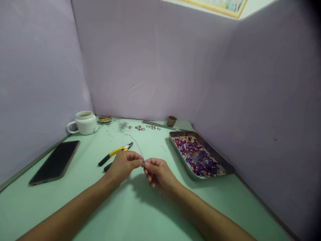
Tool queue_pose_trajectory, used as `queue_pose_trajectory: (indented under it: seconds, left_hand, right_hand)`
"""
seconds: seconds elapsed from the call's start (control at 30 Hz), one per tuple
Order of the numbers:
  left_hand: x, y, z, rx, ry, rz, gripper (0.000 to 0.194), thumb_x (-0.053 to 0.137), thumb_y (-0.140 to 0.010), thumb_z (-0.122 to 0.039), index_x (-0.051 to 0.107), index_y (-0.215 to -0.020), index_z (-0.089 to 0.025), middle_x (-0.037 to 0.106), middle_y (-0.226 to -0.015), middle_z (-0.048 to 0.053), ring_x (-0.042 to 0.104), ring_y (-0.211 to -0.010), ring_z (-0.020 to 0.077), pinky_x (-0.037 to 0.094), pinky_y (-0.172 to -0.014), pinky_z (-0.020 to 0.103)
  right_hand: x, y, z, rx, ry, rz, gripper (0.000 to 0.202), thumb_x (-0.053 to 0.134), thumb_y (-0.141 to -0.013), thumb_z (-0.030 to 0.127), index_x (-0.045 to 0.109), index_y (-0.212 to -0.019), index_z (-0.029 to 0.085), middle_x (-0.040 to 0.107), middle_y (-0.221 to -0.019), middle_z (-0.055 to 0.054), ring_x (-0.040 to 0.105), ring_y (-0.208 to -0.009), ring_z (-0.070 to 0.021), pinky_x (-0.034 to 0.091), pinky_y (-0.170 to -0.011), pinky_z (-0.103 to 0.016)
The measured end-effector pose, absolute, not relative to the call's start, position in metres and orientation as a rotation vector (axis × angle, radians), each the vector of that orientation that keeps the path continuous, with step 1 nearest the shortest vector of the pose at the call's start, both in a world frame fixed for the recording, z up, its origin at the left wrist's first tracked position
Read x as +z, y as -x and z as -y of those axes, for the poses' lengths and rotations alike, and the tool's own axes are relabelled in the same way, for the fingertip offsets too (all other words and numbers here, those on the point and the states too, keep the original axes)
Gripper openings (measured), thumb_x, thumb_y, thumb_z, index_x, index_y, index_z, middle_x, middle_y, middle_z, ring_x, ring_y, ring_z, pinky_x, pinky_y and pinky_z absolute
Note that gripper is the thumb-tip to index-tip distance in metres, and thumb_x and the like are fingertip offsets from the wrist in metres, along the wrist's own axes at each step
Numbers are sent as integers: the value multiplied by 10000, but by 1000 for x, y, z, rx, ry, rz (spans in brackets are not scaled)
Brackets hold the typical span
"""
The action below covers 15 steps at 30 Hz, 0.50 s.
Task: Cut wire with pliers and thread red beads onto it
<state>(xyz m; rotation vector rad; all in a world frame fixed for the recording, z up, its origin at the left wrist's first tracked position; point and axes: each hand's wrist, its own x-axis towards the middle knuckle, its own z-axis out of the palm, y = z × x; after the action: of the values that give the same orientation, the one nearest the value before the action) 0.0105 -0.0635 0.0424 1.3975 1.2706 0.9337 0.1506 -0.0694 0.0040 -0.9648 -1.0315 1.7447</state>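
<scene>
A thin dark wire (136,143) rises in a curve from between my fingertips, its far end bending to the left above the table. My left hand (125,164) pinches it with thumb and forefinger. Fingertip to fingertip with it, my right hand (159,172) is also closed on the wire, with its lower fingers curled in. Whatever else sits at the pinch is too small to make out. Pliers (116,152) with yellow and black handles lie just behind my left hand, which partly covers them.
A metal tray (179,152) of mixed beads stands right. Behind lie small red-and-silver pieces (139,128), wire scraps (122,126), long thin rods (160,125), a small brown cup (172,121) and a round lidded tin (104,118). Left are a white mug (86,124) and phone (56,162). Walls enclose the table.
</scene>
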Motion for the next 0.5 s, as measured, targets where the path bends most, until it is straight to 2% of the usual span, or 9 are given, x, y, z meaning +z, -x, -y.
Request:
queue_pose_trajectory:
  seconds: [0.23, 0.5]
  left_hand:
    - [37, -8, 61, 887, -1459, -1247, 88, 592, -603, -229, 625, -584, -151, 611, -544, -12, 525, -585, 136, 396, -621, 256]
    - [40, -9, 62, 862, -1481, -1288, 100, 595, -596, -245, 625, -581, -150, 599, -553, -8, 517, -595, 140, 389, -613, 255]
  right_hand:
    - [-2, -148, 69, 1640, 1022, 1063, 212, 636, -625, 315, 514, -605, 142, 504, -469, 48, 391, -316, -41, 269, -275, -155]
    - [3, -147, 72, 1657, 1075, 992, 186, 623, -581, 293, 522, -605, 139, 491, -446, 52, 377, -303, -41, 256, -277, -161]
